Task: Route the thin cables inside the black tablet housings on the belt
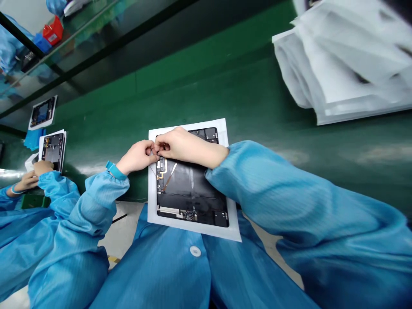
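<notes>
Before me lies an opened black tablet housing (189,184) with flex cables and a small circuit board showing, resting on a white foam sheet (234,223). At the housing's upper left edge, the fingertips of my left hand (137,155) are pinched together. My right hand (180,143) reaches across the housing, its fingers closed and meeting the left fingertips at that edge. Whatever sits between the fingers is too small or hidden to name. A thin orange flex cable (169,178) slants just below the hands.
A stack of white foam sheets (334,81) lies at the back right of the green table (251,98). On the left, a co-worker's hands (32,176) are beside another tablet housing (53,148). A red bin (53,31) stands behind the shelf rail.
</notes>
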A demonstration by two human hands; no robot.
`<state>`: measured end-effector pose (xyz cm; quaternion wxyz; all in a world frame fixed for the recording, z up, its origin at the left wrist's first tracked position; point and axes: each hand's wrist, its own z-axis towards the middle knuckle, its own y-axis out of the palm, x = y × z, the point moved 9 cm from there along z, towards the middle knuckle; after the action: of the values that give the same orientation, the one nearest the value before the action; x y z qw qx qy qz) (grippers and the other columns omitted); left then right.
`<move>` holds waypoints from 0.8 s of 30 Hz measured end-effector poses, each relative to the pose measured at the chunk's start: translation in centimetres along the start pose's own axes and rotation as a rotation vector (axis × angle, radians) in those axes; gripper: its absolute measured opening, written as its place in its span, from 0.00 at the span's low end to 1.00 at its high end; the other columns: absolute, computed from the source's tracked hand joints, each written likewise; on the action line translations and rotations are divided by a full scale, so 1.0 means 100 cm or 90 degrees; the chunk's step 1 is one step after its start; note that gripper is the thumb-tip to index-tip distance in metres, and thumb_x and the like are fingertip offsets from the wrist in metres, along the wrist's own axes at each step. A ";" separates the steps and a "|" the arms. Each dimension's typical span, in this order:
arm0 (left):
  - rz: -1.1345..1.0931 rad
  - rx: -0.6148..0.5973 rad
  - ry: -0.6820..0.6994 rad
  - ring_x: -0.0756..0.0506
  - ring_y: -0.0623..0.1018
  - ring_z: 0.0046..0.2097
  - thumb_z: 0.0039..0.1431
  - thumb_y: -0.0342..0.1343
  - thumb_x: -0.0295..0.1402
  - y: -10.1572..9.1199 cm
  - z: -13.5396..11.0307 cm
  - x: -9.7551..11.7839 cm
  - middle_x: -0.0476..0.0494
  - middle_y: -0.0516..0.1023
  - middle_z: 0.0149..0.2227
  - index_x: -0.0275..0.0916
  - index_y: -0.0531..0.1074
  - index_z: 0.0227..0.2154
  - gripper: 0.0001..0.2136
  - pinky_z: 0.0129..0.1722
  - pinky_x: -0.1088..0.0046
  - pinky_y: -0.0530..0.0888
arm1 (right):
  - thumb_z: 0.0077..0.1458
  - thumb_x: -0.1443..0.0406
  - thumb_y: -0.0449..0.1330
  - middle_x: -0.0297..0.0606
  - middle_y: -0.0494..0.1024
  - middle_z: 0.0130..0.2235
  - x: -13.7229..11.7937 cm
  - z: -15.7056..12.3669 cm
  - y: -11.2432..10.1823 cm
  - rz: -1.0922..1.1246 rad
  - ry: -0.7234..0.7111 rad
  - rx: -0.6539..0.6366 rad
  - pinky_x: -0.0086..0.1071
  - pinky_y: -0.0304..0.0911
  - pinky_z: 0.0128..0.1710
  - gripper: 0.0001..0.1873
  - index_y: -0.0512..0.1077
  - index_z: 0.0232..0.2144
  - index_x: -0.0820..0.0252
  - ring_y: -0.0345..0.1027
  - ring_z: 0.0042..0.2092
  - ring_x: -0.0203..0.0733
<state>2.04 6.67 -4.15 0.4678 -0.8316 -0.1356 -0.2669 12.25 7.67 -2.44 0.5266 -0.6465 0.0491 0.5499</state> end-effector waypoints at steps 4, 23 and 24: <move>-0.020 0.004 -0.005 0.50 0.65 0.31 0.49 0.60 0.29 -0.002 0.000 -0.003 0.54 0.67 0.27 0.37 0.71 0.29 0.04 0.32 0.73 0.61 | 0.52 0.76 0.62 0.33 0.82 0.31 0.000 0.002 0.002 0.001 0.002 -0.016 0.28 0.58 0.35 0.11 0.80 0.33 0.58 0.72 0.32 0.37; 0.236 -0.027 0.113 0.46 0.75 0.34 0.53 0.62 0.25 -0.008 0.015 0.041 0.46 0.79 0.31 0.38 0.79 0.28 0.03 0.37 0.70 0.66 | 0.67 0.68 0.56 0.46 0.81 0.38 -0.009 -0.052 0.004 -0.282 -0.068 0.002 0.37 0.65 0.39 0.13 0.82 0.42 0.63 0.73 0.38 0.46; 0.250 -0.042 0.136 0.45 0.76 0.35 0.53 0.62 0.24 -0.005 0.017 0.044 0.46 0.80 0.31 0.38 0.80 0.27 0.04 0.38 0.69 0.66 | 0.67 0.68 0.55 0.46 0.80 0.37 -0.009 -0.053 0.004 -0.293 -0.070 0.000 0.37 0.64 0.38 0.14 0.82 0.42 0.63 0.73 0.38 0.46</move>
<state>5.97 8.29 -1.97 0.4948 -0.8241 0.0880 -0.2614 15.15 3.09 -2.83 0.6400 -0.6097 -0.1282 0.4497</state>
